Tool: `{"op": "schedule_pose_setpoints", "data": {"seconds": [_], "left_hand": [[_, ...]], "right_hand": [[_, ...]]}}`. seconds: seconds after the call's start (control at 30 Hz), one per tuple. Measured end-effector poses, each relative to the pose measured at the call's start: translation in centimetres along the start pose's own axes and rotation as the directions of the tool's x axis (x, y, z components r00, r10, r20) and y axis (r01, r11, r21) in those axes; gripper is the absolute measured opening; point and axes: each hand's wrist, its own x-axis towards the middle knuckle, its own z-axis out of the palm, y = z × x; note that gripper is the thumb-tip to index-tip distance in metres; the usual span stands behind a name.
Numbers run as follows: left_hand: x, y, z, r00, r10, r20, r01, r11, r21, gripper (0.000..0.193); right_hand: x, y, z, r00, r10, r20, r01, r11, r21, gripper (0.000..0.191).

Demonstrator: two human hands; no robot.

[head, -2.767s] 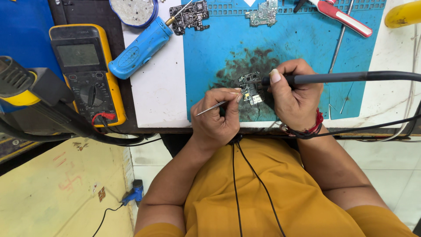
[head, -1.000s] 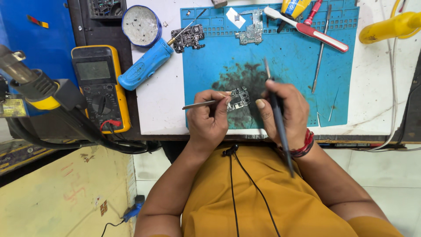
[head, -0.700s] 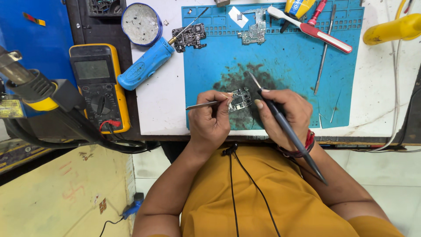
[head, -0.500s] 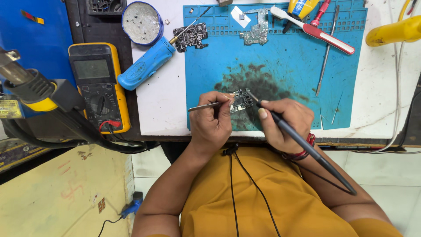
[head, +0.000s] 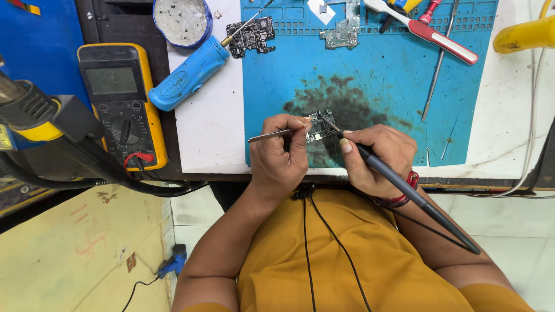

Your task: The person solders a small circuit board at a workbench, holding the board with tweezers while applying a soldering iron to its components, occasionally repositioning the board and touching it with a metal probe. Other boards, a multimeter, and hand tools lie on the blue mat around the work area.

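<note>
Now | left hand (head: 280, 153) pinches tweezers (head: 272, 136); right hand (head: 376, 156) grips soldering iron (head: 404, 188), tip lowered onto circuit board (head: 318, 126)

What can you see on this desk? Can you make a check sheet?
Surface: blue work mat with a dark sooty patch, on a white desk.
Job's things: small green circuit board; thin metal tweezers; black soldering iron with its tip on the board.
Clutter: yellow multimeter, blue tool, round tin, spare circuit boards, red-handled tool.
Grippers: left hand holds tweezers; right hand holds iron.
Cables: black hose; thin black cord over yellow shirt.
Surroundings: tiled floor.
</note>
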Motion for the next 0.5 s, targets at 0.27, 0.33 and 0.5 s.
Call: {"op": "schedule_pose_setpoints", "data": {"seconds": [0.27,0.33,0.5], "left_hand": [[-0.15,-0.07,0.01,1.0,0.0,0.0,0.0,1.0,-0.003,0.016],[-0.11,-0.15,0.07,1.0,-0.004,0.001,0.004,1.0,-0.011,0.016],[-0.15,-0.18,0.05,1.0,-0.004,0.008,0.004,1.0,0.009,0.016]], "right_hand": [[-0.06,0.06,0.12,1.0,-0.01,-0.001,0.01,1.0,0.005,0.011],[-0.05,0.12,0.16,1.0,-0.009,-0.004,0.009,1.0,0.007,0.011],[-0.12,0.16,0.12,1.0,0.001,-0.007,-0.001,1.0,-0.006,0.011]]}}
